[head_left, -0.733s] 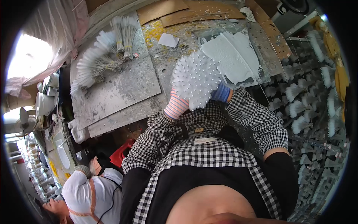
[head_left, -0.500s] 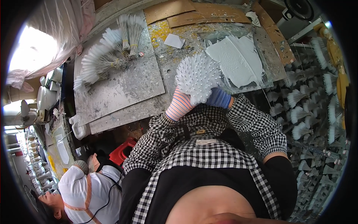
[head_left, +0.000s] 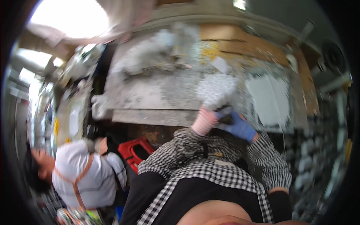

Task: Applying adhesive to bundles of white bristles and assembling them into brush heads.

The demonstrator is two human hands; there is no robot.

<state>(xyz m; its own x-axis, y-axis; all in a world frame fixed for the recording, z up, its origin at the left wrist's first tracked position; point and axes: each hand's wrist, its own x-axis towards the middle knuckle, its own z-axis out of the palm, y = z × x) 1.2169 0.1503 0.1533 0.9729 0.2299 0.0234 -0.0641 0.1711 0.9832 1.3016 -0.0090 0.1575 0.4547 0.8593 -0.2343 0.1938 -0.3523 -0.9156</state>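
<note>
The whole picture is smeared by motion. My left hand [head_left: 205, 120], in a pink striped glove, is closed round the narrow lower end of a fan-shaped bunch of white-tipped stems [head_left: 216, 89]. The bunch is held up over the near side of the table, with its wide end pointing away from me. Just to the right is my right hand [head_left: 240, 127] in a blue glove. Its fingers reach toward the lower end of the bunch, and blur hides whether they grip anything there.
A board of white paste [head_left: 267, 99] lies on the table's right side. More bunches [head_left: 150, 56] rest on the grey board [head_left: 146, 92] at the far left. A white paper [head_left: 221, 65] lies beyond my hands. A red stool [head_left: 135, 150] and a co-worker [head_left: 88, 170] are at the left.
The view has swung, shifting the table to the right in the picture. My right hand, earlier partly behind the bunch, now shows more fully below its right side. My left hand still holds the bunch.
</note>
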